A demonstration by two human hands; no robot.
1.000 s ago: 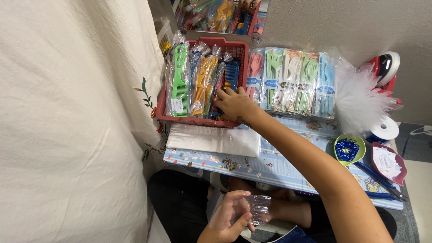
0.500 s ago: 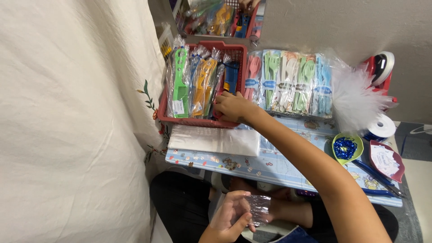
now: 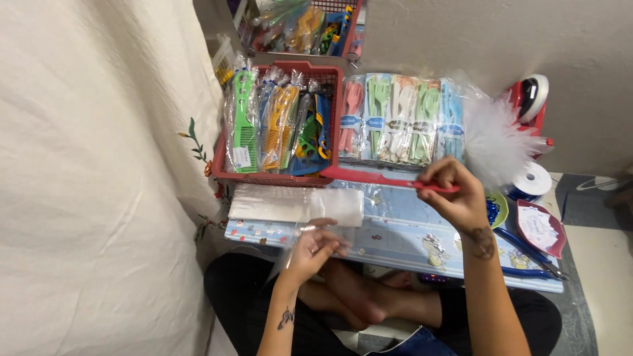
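Fingers of the right hand (image 3: 458, 198) pinch a red comb (image 3: 389, 177), held level just in front of the red basket (image 3: 277, 177) of packed combs. Nearer the person than that basket, the left hand (image 3: 315, 249) pinches a clear plastic sleeve (image 3: 330, 232) at the front edge of the desk (image 3: 402, 231). A stack of clear bags (image 3: 297, 204) lies just below the basket, beside the left hand.
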